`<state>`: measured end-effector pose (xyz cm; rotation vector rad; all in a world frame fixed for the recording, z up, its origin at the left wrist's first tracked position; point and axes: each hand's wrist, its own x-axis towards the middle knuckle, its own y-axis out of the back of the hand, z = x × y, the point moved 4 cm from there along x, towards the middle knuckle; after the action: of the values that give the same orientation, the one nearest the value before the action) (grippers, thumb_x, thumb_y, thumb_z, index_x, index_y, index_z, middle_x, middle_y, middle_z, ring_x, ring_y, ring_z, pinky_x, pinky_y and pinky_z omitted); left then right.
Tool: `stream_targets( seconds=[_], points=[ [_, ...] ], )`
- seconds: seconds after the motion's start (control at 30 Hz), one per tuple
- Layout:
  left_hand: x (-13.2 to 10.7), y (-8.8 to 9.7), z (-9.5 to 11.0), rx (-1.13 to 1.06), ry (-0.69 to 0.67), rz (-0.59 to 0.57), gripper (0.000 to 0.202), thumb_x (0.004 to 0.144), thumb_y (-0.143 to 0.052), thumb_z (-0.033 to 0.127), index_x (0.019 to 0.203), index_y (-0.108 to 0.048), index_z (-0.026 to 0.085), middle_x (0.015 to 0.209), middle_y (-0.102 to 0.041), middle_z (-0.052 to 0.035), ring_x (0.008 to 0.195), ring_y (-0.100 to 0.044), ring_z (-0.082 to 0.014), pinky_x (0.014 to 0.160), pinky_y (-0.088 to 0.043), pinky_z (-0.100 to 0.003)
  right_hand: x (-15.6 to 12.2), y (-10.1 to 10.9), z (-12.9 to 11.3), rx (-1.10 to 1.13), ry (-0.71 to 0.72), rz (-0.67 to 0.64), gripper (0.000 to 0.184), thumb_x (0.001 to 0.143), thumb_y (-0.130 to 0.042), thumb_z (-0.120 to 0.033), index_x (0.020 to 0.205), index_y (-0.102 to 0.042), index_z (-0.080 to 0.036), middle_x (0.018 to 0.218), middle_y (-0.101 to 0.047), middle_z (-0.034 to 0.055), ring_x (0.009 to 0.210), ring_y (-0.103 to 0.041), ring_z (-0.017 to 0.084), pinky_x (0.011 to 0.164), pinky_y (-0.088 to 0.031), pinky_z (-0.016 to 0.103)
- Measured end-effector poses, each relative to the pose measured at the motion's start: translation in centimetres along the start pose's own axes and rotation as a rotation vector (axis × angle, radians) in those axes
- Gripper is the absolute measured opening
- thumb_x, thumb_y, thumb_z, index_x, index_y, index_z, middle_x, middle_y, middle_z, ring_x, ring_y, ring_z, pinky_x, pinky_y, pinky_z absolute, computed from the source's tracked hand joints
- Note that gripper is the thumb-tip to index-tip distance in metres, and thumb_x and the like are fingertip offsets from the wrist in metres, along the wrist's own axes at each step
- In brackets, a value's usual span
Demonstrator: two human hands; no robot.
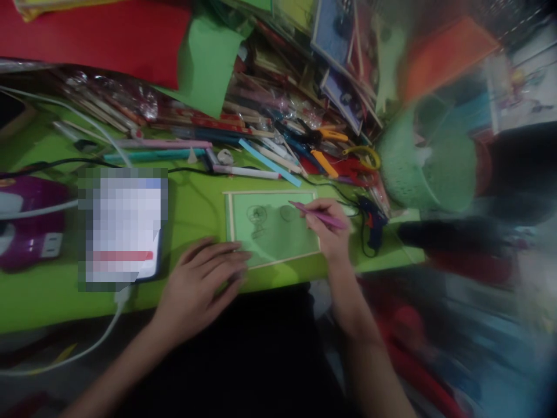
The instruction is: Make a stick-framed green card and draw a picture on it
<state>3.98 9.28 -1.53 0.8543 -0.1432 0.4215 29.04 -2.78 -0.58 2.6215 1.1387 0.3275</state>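
Note:
A light green card (274,232) with a pale wooden-stick frame lies on the bright green table (195,203), with faint pencil drawings on it. My right hand (328,229) is closed on a pink pen (317,215), whose tip rests on the card near a drawn circle. My left hand (204,284) lies flat with its fingers stretched out, holding down the card's near left corner.
A phone (124,226) on a white cable lies left of the card, with a purple device (26,220) beyond it. A heap of sticks, pens and scissors (270,139) fills the back. A glue gun (372,223) and a green basket (429,159) stand at right.

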Motion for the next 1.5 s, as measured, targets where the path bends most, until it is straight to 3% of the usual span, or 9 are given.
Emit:
stream_targets(
  seconds=[0.33, 1.5],
  points=[
    [0.04, 0.06, 0.05, -0.003, 0.005, -0.006, 0.016, 0.1, -0.061, 0.026, 0.115, -0.067, 0.026, 0.121, -0.079, -0.0003, 0.123, -0.069, -0.026, 0.114, -0.042, -0.05, 0.13, -0.56, -0.6, -0.074, -0.055, 0.06, 0.015, 0.083, -0.074, -0.029, 0.086, -0.059, -0.024, 0.072, -0.062, -0.0051, 0.061, -0.057, 0.011, 0.053, -0.045, 0.024],
    [-0.02, -0.01, 0.14, 0.027, -0.031, -0.014, 0.018, 0.102, -0.058, 0.025, 0.119, -0.063, 0.024, 0.121, -0.079, -0.0015, 0.123, -0.067, -0.0264, 0.111, -0.041, -0.05, 0.43, -0.52, -0.65, -0.154, -0.05, 0.024, 0.012, 0.082, -0.07, -0.026, 0.081, -0.059, -0.024, 0.071, -0.062, -0.0047, 0.064, -0.058, 0.013, 0.059, -0.046, 0.027]
  ],
)
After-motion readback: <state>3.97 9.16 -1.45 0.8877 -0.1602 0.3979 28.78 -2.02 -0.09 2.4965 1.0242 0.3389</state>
